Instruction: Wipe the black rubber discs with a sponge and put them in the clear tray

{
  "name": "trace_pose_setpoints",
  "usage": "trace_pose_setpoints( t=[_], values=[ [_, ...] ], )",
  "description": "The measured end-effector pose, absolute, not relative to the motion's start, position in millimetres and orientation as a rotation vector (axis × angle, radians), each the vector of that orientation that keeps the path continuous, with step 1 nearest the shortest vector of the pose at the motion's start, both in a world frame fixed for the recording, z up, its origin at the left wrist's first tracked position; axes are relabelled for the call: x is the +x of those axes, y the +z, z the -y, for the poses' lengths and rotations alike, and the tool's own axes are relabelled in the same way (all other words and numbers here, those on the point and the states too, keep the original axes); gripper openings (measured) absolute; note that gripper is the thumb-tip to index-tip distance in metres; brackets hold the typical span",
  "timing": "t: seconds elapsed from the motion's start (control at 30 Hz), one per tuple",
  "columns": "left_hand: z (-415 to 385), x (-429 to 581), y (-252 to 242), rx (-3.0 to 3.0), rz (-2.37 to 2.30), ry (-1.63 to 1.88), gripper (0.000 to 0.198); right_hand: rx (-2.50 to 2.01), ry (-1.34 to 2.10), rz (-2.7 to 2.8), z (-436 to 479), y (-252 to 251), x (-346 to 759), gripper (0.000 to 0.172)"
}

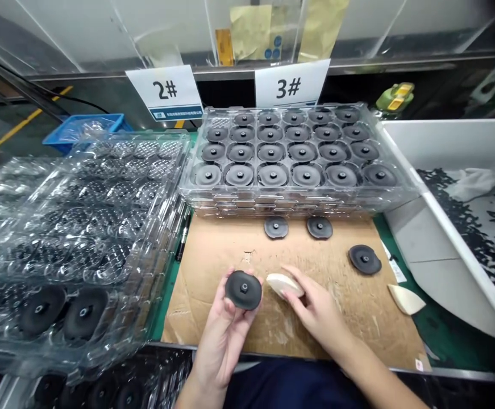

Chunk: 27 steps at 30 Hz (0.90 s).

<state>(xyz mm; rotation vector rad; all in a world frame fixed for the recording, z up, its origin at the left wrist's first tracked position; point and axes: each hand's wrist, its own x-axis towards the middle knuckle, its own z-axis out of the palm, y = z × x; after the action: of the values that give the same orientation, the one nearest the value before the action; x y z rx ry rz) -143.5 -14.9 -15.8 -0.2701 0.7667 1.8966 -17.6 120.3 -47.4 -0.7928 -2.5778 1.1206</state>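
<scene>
black disc [251,292] | held in left hand [227,329] | white pad [285,285] | in right hand [317,311]

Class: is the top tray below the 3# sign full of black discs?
Not full: the top tray holds black discs in its other pockets, but the back-left pocket shows none.

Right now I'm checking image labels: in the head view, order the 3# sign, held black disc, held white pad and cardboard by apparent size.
Cardboard
3# sign
Held black disc, held white pad: unranked, since the pad is partly covered
</scene>
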Motion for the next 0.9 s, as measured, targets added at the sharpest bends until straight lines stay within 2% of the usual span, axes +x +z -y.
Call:
trace_pose_setpoints(
  t=[0.17,0.3,0.37,0.47,0.6,0.77,0.9],
  values=[
    [12,-148,-11,-0.236,-0.84,1.855,0.062,-0.715,1.253,2.565,-117,-35,-24,0.023],
    [9,-144,-9,-0.189,-0.913,1.833,0.059,-0.75,1.204,2.434,-117,5,-40,0.028],
    [10,-140,-6,-0.179,-0.926,1.792,0.057,-0.557,1.108,2.364,-108,29,-47,0.034],
    [14,-138,1,-0.204,-0.936,1.72,0.053,-0.28,1.071,2.421,-93,49,-54,0.032],
    [17,-137,10,-0.206,-1.012,1.806,0.05,-0.2,1.074,2.479,-88,52,-61,0.028],
    [20,-137,19,-0.144,-0.973,1.83,0.046,-0.195,0.956,2.339,-79,49,-56,0.031],
    [24,-136,20,-0.153,-1.008,1.851,0.049,-0.172,1.008,2.325,-76,53,-52,0.028]
  ],
)
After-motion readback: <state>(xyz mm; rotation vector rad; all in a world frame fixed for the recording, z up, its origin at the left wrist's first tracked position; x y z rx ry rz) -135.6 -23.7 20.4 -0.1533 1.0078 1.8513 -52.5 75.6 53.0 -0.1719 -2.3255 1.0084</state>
